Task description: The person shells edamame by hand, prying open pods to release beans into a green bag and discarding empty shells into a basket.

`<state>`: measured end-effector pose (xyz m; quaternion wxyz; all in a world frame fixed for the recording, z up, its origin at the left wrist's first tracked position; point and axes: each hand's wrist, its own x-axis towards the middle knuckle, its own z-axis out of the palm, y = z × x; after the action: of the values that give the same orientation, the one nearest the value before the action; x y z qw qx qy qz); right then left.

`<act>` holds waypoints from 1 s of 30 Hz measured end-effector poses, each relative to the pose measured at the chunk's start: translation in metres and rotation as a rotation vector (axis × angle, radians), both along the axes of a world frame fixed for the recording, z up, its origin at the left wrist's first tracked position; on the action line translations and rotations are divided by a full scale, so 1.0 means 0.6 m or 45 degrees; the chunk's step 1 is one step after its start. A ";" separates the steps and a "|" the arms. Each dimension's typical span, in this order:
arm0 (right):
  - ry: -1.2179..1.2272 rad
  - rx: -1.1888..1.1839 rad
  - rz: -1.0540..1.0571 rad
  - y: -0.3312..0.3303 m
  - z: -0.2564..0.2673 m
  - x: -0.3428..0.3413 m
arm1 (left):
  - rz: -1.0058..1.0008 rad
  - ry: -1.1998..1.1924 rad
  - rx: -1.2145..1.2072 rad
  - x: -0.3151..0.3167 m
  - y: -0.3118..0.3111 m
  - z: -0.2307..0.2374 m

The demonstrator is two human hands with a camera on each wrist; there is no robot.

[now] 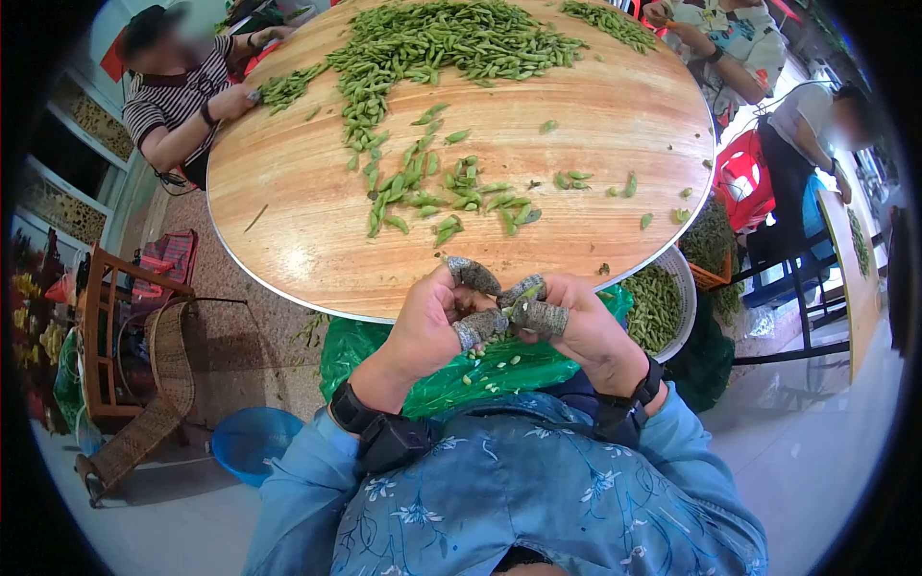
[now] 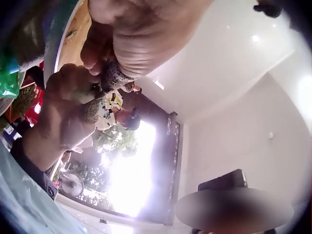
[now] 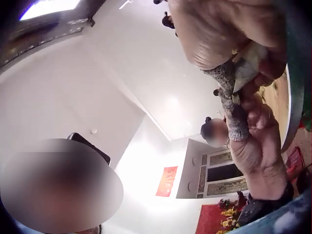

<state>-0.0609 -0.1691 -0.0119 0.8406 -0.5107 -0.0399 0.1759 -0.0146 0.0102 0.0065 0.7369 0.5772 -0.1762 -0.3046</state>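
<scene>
Just beyond the table's near edge, my left hand (image 1: 423,322) and right hand (image 1: 595,331) meet fingertip to fingertip. Grey fabric covers wrap the thumbs and forefingers of both. Between them they pinch a small green soybean pod (image 1: 517,296), mostly hidden by the fingers. In the right wrist view, the left hand (image 3: 256,141) and right hand (image 3: 219,29) press together at the covered tips. Under the hands spreads a green plastic bag (image 1: 355,360) with several pale shelled beans (image 1: 490,377) on it. Loose pods (image 1: 413,187) lie ahead on the round wooden table (image 1: 307,221).
A big heap of pods (image 1: 461,43) covers the table's far part. At right stands a white basket (image 1: 687,293) full of pods. A blue basin (image 1: 252,442) and a wooden chair (image 1: 96,336) stand at left. Other people sit around the table.
</scene>
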 end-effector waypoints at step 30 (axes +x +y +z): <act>-0.243 -1.211 -0.318 -0.131 0.075 -0.069 | -0.016 -0.769 0.673 0.000 0.019 0.038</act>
<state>-0.1024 -0.2478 0.0332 0.5220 -0.8521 0.0294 0.0250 -0.0144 0.0215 0.0296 0.4760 0.8094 -0.3040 -0.1606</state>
